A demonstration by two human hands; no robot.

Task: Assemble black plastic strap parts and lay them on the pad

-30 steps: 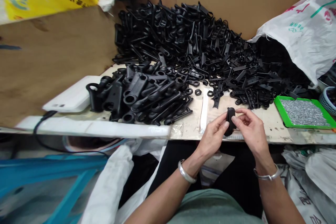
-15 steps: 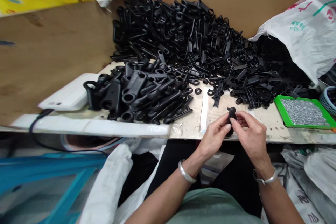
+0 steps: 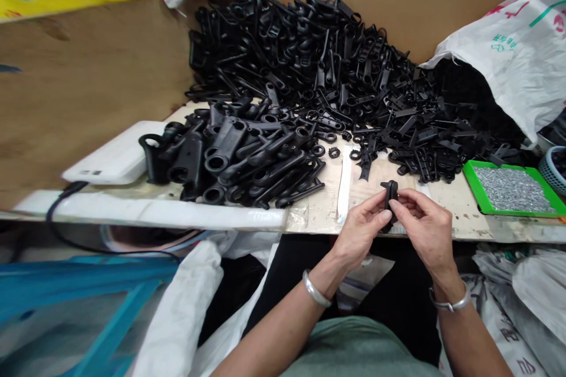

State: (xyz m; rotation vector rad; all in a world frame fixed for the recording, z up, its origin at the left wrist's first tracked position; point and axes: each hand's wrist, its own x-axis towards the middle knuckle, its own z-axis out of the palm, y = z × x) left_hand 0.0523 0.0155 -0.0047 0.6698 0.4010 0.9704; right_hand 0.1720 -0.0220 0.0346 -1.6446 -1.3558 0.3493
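Observation:
Between my two hands, just above the table's front edge, a black plastic part (image 3: pixel 390 195) with a rounded top stands upright. My left hand (image 3: pixel 360 230) pinches it from the left, thumb against its lower face. From the other side my right hand (image 3: pixel 423 227) grips it between thumb and fingers. The part's lower end is partly covered by the thumbs. Straight ahead on the tabletop lie small black toothed rings (image 3: pixel 334 152) and a flat black piece (image 3: pixel 365 164).
A heap of black plastic parts (image 3: pixel 283 41) rises against the cardboard; larger ones (image 3: pixel 247 159) lie at left beside a white box (image 3: pixel 119 153). A green tray (image 3: pixel 480 191) of small metal pieces sits at right, below a white sack (image 3: pixel 508 41). A blue basket (image 3: pixel 550 168) stands far right.
The black part has turned slightly in my fingers, its side projection now showing more to the left. My right hand has shifted a little to the right.

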